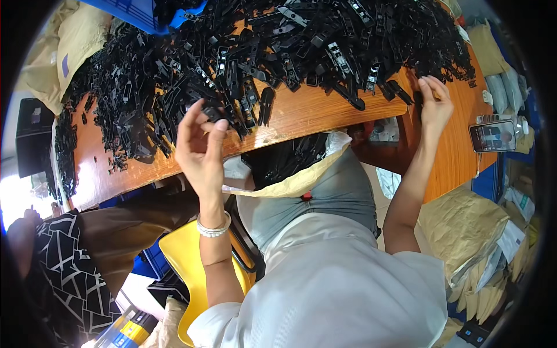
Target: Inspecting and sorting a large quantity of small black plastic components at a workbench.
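Note:
My left hand (200, 148), with a white bracelet at its wrist, is raised at the table's near edge. Its thumb and fingers pinch a small black plastic part (213, 113). Farther right, my right hand (436, 107) is at the right end of a heap of black plastic parts (255, 40). Its fingers are drawn together beside a small dark piece; what they hold, if anything, is too small to make out. Several long slim parts in the heap carry shiny metal-looking strips. A slim black part (266, 106) lies at the heap's near edge, between my hands.
The heap covers much of the wooden table (313, 110). On my lap an open paper sack (301, 184) holds more black parts. A phone (493, 137) stands at the right. A blue crate (130, 11) is at the back left, a yellow chair (184, 264) and another person's leg (130, 223) at my left.

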Action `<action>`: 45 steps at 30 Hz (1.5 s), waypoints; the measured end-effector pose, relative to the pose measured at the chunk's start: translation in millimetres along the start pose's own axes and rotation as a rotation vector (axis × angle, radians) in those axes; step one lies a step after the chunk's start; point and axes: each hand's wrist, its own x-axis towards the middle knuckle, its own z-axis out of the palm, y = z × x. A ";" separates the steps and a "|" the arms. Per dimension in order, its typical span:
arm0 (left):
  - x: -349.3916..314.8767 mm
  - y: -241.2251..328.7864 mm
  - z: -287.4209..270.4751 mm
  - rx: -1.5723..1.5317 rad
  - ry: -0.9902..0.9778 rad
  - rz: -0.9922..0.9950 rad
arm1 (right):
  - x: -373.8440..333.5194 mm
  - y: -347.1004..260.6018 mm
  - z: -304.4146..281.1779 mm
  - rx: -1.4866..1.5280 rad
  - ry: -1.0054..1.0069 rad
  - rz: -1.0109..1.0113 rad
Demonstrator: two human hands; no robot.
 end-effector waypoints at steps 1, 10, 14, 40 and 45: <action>-2.3 2.7 3.5 -0.004 -0.011 -0.025 | 1.2 -4.7 0.2 0.210 0.028 0.116; -9.8 10.4 30.3 -0.429 -0.337 -0.348 | 14.5 -26.3 22.0 1.010 0.099 0.420; -12.4 9.9 33.3 -0.521 -0.376 -0.435 | 11.0 -41.0 20.6 0.927 0.126 0.453; -15.6 2.3 59.2 -0.635 -0.769 -0.642 | -93.8 -120.0 -12.3 0.501 -0.465 -0.502; 1.1 -9.3 106.5 0.242 -0.625 0.326 | -95.7 -91.6 -18.5 0.524 -0.182 -0.025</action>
